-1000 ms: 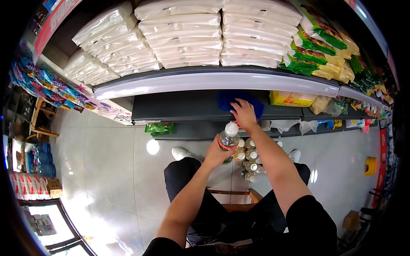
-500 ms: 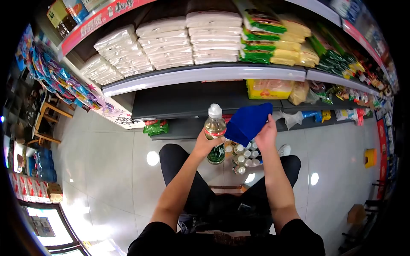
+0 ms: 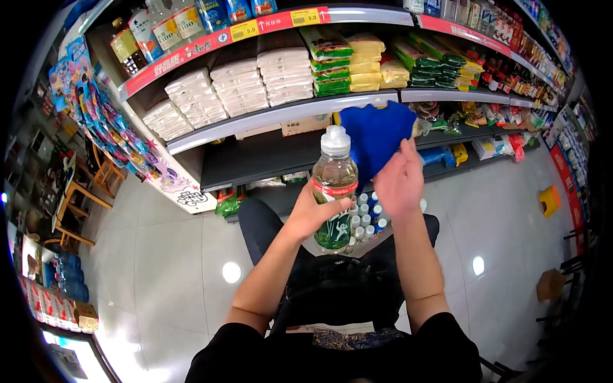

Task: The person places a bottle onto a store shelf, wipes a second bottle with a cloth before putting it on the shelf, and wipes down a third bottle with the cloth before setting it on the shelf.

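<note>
My left hand (image 3: pixel 309 214) is wrapped round the middle of a clear plastic bottle (image 3: pixel 335 171). The bottle stands upright in the air, with a white cap, a red band and a green label, and pale liquid inside. To its right, my right hand (image 3: pixel 402 181) holds a blue cloth (image 3: pixel 378 135), which fans out above the fingers. Part of the cloth lies behind the bottle, and the grip on it is partly hidden. Below the hands, between my knees, several white-capped bottles (image 3: pixel 365 221) stand close together on the floor.
Ahead is a store shelf (image 3: pixel 255 121) with stacked white packets (image 3: pixel 284 76) and green packets (image 3: pixel 331 76). Several drink bottles (image 3: pixel 175 22) line the shelf above. Colourful hanging packets (image 3: pixel 105 121) are at left. A yellow container (image 3: pixel 549 201) and a cardboard box (image 3: pixel 550 285) stand right.
The bottle has come up closer to the camera in my left hand. My right hand has raised the blue cloth, which is now spread wider. The view has shifted, showing more of the upper shelf.
</note>
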{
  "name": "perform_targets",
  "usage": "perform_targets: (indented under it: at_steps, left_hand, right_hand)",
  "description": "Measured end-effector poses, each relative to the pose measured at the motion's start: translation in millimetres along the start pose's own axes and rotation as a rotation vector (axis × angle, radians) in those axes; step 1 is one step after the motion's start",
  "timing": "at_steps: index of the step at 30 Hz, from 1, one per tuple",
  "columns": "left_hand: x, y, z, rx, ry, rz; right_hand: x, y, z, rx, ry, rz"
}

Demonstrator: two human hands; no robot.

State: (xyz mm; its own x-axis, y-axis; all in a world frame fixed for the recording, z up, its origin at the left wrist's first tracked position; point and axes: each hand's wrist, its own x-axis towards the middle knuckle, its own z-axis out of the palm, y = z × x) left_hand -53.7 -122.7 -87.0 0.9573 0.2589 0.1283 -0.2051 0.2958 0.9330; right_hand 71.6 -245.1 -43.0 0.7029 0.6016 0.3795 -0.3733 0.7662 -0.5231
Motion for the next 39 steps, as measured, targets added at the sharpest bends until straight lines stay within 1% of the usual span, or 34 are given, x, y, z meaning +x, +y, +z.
perform_targets:
  at_steps: [1, 2, 5, 6, 9, 10, 13, 15, 18, 22, 25, 27, 31, 36, 39]
  left_hand:
    - [-4, 6, 5, -0.004, -0.024, 0.02]
    - [-6, 10, 8, 0.009, -0.041, 0.035]
    - [-15, 27, 23, 0.104, 0.058, 0.089]
    - [-17, 27, 24, 0.13, 0.073, 0.12]
    - [-29, 37, 30, 0.261, 0.144, 0.106]
    - [-31, 38, 29, 0.214, 0.134, 0.082]
    - [-40, 46, 32, 0.24, 0.162, 0.075]
    - [-44, 51, 35, 0.301, 0.189, 0.111]
    - [-46, 56, 40, 0.391, 0.215, 0.168]
    - [-46, 60, 49, 0.413, 0.227, 0.206]
    - [-46, 61, 52, 0.485, 0.259, 0.228]
    - [-48, 62, 54, 0.511, 0.268, 0.204]
    - [-49, 63, 55, 0.523, 0.255, 0.193]
    - [-49, 62, 53, 0.471, 0.208, 0.133]
    - [-49, 60, 55, 0.472, 0.207, 0.141]
  right_hand:
    - [-5, 2, 9, 0.019, -0.017, 0.021]
    - [-10, 4, 16, 0.105, -0.051, 0.079]
    - [-21, 7, 27, 0.02, -0.057, 0.017]
    - [-22, 8, 30, 0.001, -0.027, 0.014]
    - [-27, 10, 34, 0.089, -0.019, 0.035]
    - [-29, 11, 35, 0.099, -0.019, 0.034]
    - [-31, 14, 39, 0.127, -0.052, 0.023]
    - [-35, 13, 42, 0.144, -0.099, 0.011]
    - [-38, 10, 46, 0.089, -0.156, -0.048]
    - [-41, 7, 48, 0.074, -0.177, -0.085]
    - [-44, 6, 45, 0.047, -0.203, -0.11]
    - [-45, 5, 46, 0.035, -0.229, -0.128]
    - [-46, 4, 47, -0.008, -0.203, -0.132]
    - [-49, 4, 43, -0.063, -0.203, -0.134]
    - [-51, 4, 45, -0.016, -0.132, -0.148]
